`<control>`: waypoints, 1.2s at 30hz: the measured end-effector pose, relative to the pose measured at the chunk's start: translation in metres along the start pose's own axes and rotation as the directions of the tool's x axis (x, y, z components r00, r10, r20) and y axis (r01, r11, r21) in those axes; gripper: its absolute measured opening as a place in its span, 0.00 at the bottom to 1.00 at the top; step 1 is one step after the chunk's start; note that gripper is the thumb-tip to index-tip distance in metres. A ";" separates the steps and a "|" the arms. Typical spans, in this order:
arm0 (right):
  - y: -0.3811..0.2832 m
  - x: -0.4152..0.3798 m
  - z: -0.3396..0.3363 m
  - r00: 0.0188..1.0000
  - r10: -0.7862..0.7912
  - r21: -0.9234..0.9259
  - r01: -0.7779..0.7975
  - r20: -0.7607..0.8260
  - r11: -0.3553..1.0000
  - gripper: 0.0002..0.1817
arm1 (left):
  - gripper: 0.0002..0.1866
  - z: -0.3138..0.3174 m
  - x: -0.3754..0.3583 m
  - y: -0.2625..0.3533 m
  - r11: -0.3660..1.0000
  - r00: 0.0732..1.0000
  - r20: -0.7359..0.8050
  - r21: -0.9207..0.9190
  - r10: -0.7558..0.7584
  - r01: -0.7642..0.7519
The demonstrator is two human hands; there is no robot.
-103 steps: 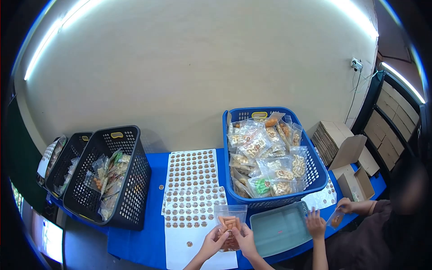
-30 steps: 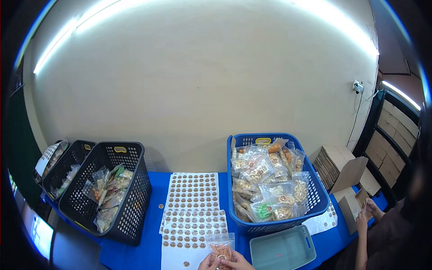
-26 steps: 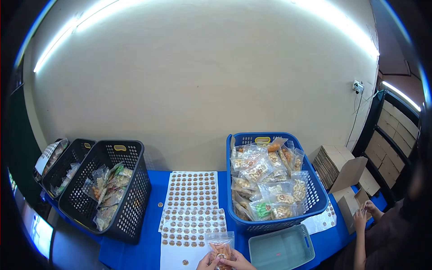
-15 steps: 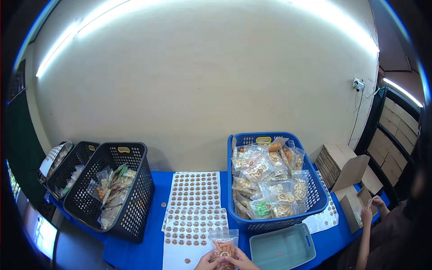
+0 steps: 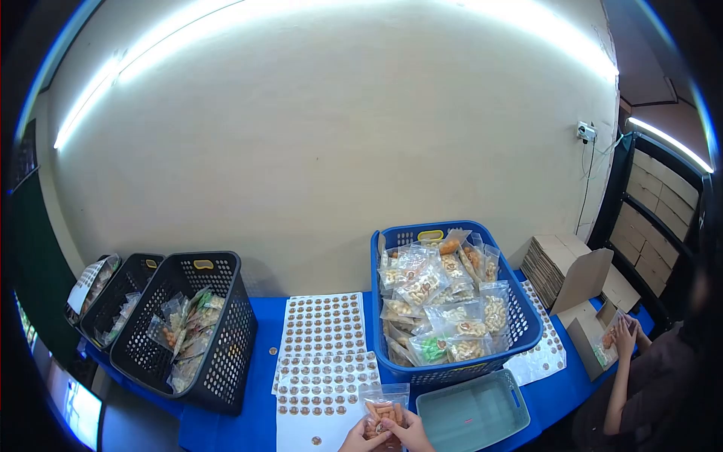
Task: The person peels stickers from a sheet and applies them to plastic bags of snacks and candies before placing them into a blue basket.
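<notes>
A clear plastic bag of orange-brown stick snacks (image 5: 385, 410) is held upright at the bottom of the head view. My left hand (image 5: 361, 438) grips its left side, and my right hand (image 5: 411, 434) grips its right side. Both thumbs press on the bag's front, where a small round sticker is mostly covered. Just left of the hands lie sheets of round brown stickers (image 5: 327, 388), with one loose sticker (image 5: 316, 440) on a bare white part. A shallow grey-green tray (image 5: 474, 414) stands close to the right of my right hand.
A blue basket (image 5: 459, 367) full of snack bags (image 5: 429, 301) stands behind the tray. Black baskets (image 5: 226, 361) with more bags are at left. At right, a co-worker's hands (image 5: 625, 335) hold a packet over a cardboard box (image 5: 587, 343), near stacked flat cartons (image 5: 553, 271).
The view has shifted slightly. The bag is still in both my hands, its sticker now more covered by my thumbs. The co-worker's hands have come together at a packet above the box.
</notes>
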State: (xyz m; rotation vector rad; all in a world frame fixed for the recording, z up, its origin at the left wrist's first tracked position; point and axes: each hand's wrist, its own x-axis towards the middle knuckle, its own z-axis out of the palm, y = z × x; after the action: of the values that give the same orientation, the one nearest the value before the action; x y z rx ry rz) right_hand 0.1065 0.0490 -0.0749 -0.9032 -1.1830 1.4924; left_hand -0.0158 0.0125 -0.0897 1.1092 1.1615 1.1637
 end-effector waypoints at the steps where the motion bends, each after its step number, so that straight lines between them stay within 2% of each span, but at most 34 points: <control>1: -0.002 -0.001 -0.001 1.000 -0.016 0.012 0.017 -0.009 1.000 0.12 | 0.21 -0.002 0.000 0.001 0.999 0.999 0.024 0.004 -0.041 0.041; 4: -0.015 -0.005 0.003 0.997 -0.044 0.020 0.045 -0.068 0.999 0.12 | 0.21 0.001 0.001 0.007 0.988 0.997 0.071 -0.154 0.035 -0.023; 6: -0.015 -0.008 0.008 0.989 -0.028 -0.021 0.025 -0.143 0.999 0.12 | 0.22 -0.002 0.004 0.008 0.992 0.997 0.075 -0.126 0.026 -0.017; 9: -0.028 -0.008 0.007 0.993 0.072 -0.066 -0.078 -0.095 0.995 0.13 | 0.22 -0.006 0.000 0.013 0.992 0.995 0.096 -0.127 0.039 -0.026; 10: -0.018 -0.007 0.008 0.991 -0.035 -0.056 0.028 -0.131 0.998 0.14 | 0.22 -0.009 -0.002 0.011 0.993 0.995 0.096 -0.115 0.031 -0.020; 11: -0.016 -0.009 0.010 0.994 -0.012 0.007 0.013 -0.113 1.000 0.13 | 0.22 -0.009 -0.002 0.008 0.995 0.995 0.095 -0.102 0.025 -0.016; 12: -0.017 -0.010 0.013 0.996 0.007 0.069 -0.001 -0.091 0.998 0.12 | 0.19 -0.003 -0.004 0.007 0.986 0.990 0.008 -0.093 0.139 -0.137; 13: -0.021 -0.010 0.015 0.998 0.023 0.129 -0.015 -0.065 0.992 0.12 | 0.18 -0.002 -0.003 -0.001 0.989 0.992 -0.034 -0.085 0.122 -0.125; 14: -0.026 -0.013 0.018 1.000 -0.025 0.051 0.025 -0.008 0.998 0.12 | 0.17 -0.003 -0.002 -0.012 0.991 0.991 -0.078 -0.077 0.107 -0.113; 18: -0.001 -0.017 0.021 0.991 -0.136 -0.052 0.135 -0.013 0.990 0.12 | 0.17 -0.006 -0.006 -0.023 0.992 0.986 -0.150 -0.097 0.068 -0.083; 20: 0.000 -0.016 0.022 0.997 -0.069 -0.024 0.068 -0.032 0.997 0.12 | 0.17 -0.006 -0.009 -0.019 0.995 0.984 -0.171 -0.069 0.054 -0.066; 21: 0.004 -0.019 0.022 0.999 -0.027 -0.008 0.026 -0.045 1.000 0.12 | 0.17 -0.008 -0.006 -0.023 0.991 0.984 -0.157 -0.084 0.087 -0.101; 23: 0.014 -0.020 0.023 0.994 -0.048 0.003 0.049 -0.097 0.999 0.13 | 0.17 -0.012 -0.005 -0.035 0.981 0.982 -0.129 -0.119 0.138 -0.154; 25: -0.004 -0.022 0.031 0.989 0.002 0.078 0.010 -0.148 0.997 0.13 | 0.17 -0.016 -0.012 -0.023 0.990 0.993 -0.059 -0.090 0.105 -0.110; 26: -0.022 -0.024 0.033 0.997 -0.031 0.072 0.036 -0.077 0.997 0.14 | 0.17 -0.017 -0.015 -0.015 0.993 0.996 -0.025 -0.079 0.087 -0.089; 29: -0.021 -0.027 0.038 0.990 -0.126 -0.005 0.126 -0.062 0.992 0.16 | 0.16 -0.019 -0.025 0.001 0.996 0.999 0.001 -0.075 0.048 -0.048; 30: -0.009 -0.027 0.035 0.996 -0.088 0.008 0.088 -0.009 0.996 0.21 | 0.16 -0.015 -0.027 -0.002 0.985 0.994 -0.100 -0.160 0.052 -0.068; 33: 0.025 -0.027 0.034 0.997 -0.072 -0.075 0.073 0.020 0.995 0.25 | 0.15 -0.027 -0.036 0.003 0.993 0.987 -0.110 -0.001 0.117 -0.118; 34: 0.032 -0.028 0.035 0.998 -0.062 -0.102 0.065 0.026 0.993 0.27 | 0.16 -0.029 -0.042 0.013 0.997 0.988 -0.142 -0.042 0.060 -0.066; 36: 0.042 -0.031 0.039 0.996 0.004 -0.113 0.006 0.086 0.994 0.25 | 0.16 -0.035 -0.046 0.016 0.989 0.958 -0.247 0.021 0.144 -0.144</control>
State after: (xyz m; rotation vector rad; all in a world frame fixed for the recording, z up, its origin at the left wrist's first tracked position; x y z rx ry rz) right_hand 0.0668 0.0079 -0.1066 -0.9215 -1.3419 1.4875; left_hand -0.0535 -0.0314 -0.0731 1.0865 1.2886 1.4467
